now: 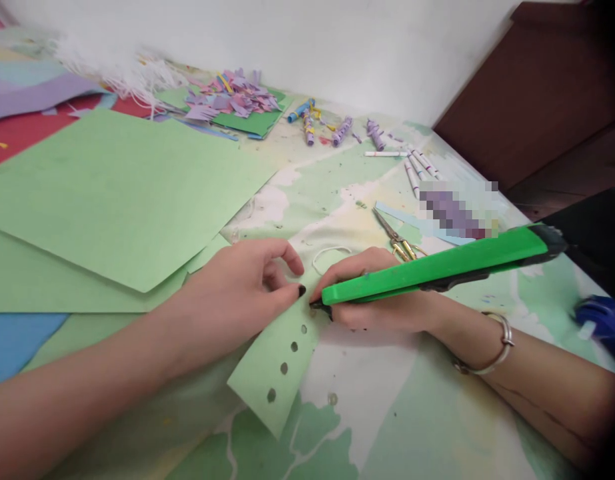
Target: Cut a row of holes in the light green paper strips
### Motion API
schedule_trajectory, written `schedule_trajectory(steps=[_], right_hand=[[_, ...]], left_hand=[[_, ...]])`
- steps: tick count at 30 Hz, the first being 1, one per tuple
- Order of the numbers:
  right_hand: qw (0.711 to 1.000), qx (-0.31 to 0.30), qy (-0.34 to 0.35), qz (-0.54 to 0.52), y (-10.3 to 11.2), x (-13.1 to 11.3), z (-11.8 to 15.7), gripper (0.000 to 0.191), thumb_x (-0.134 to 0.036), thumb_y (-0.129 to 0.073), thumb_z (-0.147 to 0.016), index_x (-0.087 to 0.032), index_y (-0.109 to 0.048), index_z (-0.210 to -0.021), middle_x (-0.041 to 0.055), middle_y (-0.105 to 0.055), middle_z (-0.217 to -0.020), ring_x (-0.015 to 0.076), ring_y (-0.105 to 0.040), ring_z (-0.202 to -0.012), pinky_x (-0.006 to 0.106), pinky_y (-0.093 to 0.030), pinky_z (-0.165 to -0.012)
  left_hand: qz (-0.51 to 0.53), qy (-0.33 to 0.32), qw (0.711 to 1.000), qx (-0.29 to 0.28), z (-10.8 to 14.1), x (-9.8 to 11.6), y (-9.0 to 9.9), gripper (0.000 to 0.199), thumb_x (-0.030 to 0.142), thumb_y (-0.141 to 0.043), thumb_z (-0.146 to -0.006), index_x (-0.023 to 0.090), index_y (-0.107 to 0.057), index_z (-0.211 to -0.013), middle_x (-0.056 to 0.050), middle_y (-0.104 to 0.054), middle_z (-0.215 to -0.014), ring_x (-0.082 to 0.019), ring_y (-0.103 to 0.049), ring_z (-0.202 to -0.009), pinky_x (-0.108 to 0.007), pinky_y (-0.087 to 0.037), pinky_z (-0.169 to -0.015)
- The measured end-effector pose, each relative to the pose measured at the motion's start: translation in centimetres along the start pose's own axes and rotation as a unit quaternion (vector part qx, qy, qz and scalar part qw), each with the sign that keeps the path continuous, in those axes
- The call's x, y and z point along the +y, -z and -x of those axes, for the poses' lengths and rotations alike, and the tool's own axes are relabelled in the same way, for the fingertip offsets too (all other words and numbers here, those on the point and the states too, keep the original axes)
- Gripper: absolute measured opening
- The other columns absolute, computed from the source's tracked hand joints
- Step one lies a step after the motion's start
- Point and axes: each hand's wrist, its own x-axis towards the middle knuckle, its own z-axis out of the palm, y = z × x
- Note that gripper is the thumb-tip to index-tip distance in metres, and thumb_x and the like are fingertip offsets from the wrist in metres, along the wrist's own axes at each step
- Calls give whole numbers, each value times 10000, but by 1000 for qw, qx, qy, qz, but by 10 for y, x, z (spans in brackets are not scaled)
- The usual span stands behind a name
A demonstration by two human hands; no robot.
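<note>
A pale green paper strip [287,373] with a row of small dark holes or spots slants across the table between my hands. My left hand [237,287] rests at the strip's left edge, its fingers curved and the thumb apart from the index finger; the thumb tip lies at the strip. My right hand [372,293] is closed around a long green utility knife [437,263] with a black end. The knife's tip, by the strip's upper part, is hidden by the fingers. A white string loop [330,252] lies just beyond both hands.
Large green paper sheets [122,193] cover the left side. Behind them are paper scraps [235,97] and white string [112,70]. Gold-handled scissors [400,243], white markers [420,163] and purple paper rolls [342,131] lie farther back. A blue object [602,323] sits at the right.
</note>
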Motion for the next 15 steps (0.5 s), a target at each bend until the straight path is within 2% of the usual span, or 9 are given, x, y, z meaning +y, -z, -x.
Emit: schedule_trajectory(steps=[5, 10, 15], right_hand=[[999, 23, 35, 15, -2, 4, 2, 175, -142, -598, -643, -160, -712, -774, -39, -615, -608, 66, -489, -547, 140, -412, -508], [996, 38, 72, 36, -5, 4, 2, 195, -110, -565, -640, -150, -715, -758, -32, -626, -601, 68, -502, -537, 145, -401, -507], [994, 52, 84, 40, -7, 5, 3, 210, -95, -552, -628, -152, -717, -744, -31, -621, -585, 65, -491, -519, 144, -389, -490]], left_hand=[[-16, -48, 999, -2, -3, 7, -3, 160, 288, -564, -753, 259, -581, -910, 61, -542, -574, -107, -484, -486, -187, -332, -390], [-35, -46, 998, 11, 3, 12, -5, 86, 234, -547, -751, 238, -582, -829, 70, -488, -517, -92, -438, -463, -179, -291, -388], [-54, -62, 997, 12, 3, 9, -7, 75, 259, -518, -773, 256, -586, -805, 68, -483, -514, -102, -443, -477, -187, -300, -408]])
